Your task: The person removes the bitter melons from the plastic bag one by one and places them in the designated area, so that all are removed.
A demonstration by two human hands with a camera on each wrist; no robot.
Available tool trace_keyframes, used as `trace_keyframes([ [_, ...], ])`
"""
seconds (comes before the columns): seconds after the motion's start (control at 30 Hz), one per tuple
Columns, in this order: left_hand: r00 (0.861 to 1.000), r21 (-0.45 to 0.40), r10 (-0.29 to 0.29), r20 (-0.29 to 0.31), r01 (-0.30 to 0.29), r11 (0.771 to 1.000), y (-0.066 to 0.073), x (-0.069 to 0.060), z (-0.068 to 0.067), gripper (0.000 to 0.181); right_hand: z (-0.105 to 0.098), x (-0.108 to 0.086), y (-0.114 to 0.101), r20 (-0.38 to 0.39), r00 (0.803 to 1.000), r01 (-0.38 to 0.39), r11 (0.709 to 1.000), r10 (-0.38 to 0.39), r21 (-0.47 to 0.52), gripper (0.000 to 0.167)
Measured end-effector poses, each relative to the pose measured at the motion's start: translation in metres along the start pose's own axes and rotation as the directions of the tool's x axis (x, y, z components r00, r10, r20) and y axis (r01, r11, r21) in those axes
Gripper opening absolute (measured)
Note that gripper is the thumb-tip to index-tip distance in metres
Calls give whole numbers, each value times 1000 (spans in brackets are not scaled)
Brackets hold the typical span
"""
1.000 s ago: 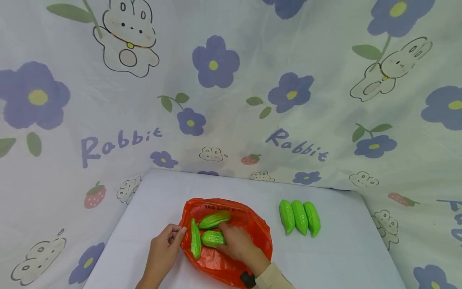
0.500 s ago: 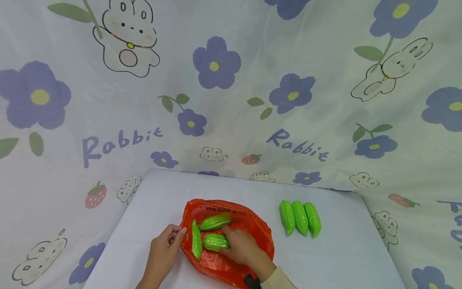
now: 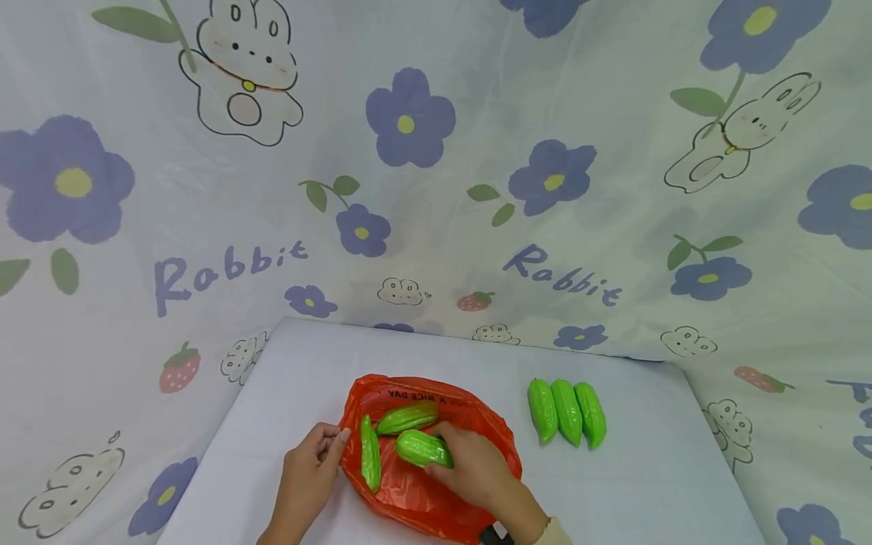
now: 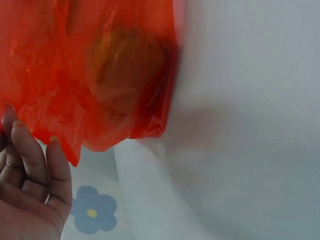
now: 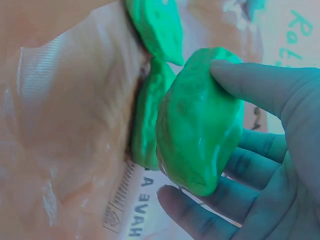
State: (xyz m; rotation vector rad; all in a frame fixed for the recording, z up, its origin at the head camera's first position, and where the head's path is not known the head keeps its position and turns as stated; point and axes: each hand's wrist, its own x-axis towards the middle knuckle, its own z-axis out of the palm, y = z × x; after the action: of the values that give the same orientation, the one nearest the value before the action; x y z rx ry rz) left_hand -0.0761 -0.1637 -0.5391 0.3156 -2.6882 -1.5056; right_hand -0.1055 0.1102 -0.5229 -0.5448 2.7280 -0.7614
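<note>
A red plastic bag (image 3: 402, 496) lies with its mouth open toward me. My left hand (image 3: 309, 469) pinches its left rim; in the left wrist view the fingers of this hand (image 4: 30, 185) are curled at the bag's edge. My right hand (image 3: 477, 465) reaches into the bag and grips a glossy green bitter melon (image 3: 421, 448) between thumb and fingers. In the right wrist view this bitter melon (image 5: 200, 125) is tilted and close to the camera. Two other bitter melons, one upright at the left (image 3: 370, 454) and one slanted behind (image 3: 409, 418), lie in the bag.
Three more green bitter melons (image 3: 567, 412) lie side by side on the white table (image 3: 647, 469), right of the bag. A white cloth (image 3: 436, 189) printed with flowers and rabbits hangs behind and beside the table.
My right hand has drawn the gripped bitter melon to the right and lifted it slightly, away from the other two in the bag. My left hand has stayed at the rim.
</note>
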Motion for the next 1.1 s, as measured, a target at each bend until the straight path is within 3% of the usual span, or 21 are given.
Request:
trace_keyframes([
  [0.37,1000,-6,-6,0,6,1000,-3,0,2,12,-23,-23,1,-77,997,-21,999,23,26,49],
  [0.57,1000,-12,-24,14,24,1000,-1,-1,2,22,-34,-34,2,-118,992,-28,999,31,27,49],
  [0.87,1000,-25,8,-7,-8,1000,-2,-1,2,27,-52,-52,9,-152,982,-102,993,111,62,50],
  [1.1,1000,-21,2,2,-2,1000,-1,-2,0,26,-63,-65,19,-200,958,-181,975,204,128,52],
])
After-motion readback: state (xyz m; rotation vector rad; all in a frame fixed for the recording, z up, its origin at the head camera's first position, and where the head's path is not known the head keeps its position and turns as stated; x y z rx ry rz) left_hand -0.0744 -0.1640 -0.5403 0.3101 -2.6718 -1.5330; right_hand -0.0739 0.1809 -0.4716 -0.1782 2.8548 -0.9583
